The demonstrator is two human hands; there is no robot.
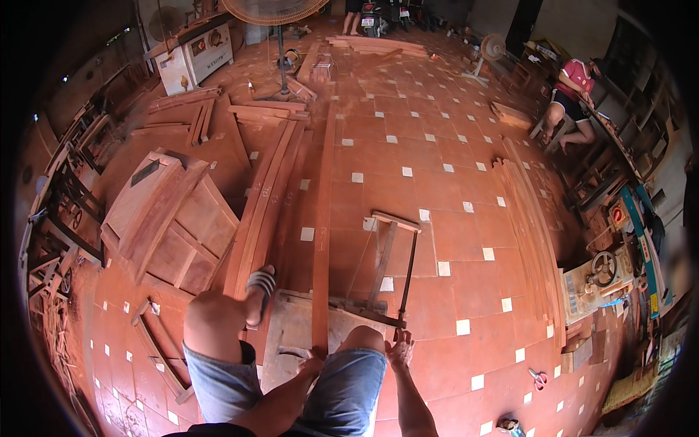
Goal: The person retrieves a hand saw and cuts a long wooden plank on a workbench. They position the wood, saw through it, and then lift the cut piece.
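Observation:
My right hand [399,351] is wrapped round the near end of a wooden frame saw [381,269], beside my right knee. The saw points away from me, its dark blade on the right side and a thin cord on the left. A long, narrow reddish wooden board [322,218] runs straight ahead over a low worn wooden bench [285,331]. My left hand [312,364] grips the board's near end, between my legs; part of its fingers is hidden. The saw's near crossbar lies close to the board's right side.
Stacked boards [266,189] and a panelled wooden piece [171,218] lie left, another frame saw [164,353] nearer. More boards [528,240] lie right, near red-handled scissors [538,379] and a handwheel machine [601,273]. A seated person [575,95] works far right; a fan [280,11] stands ahead.

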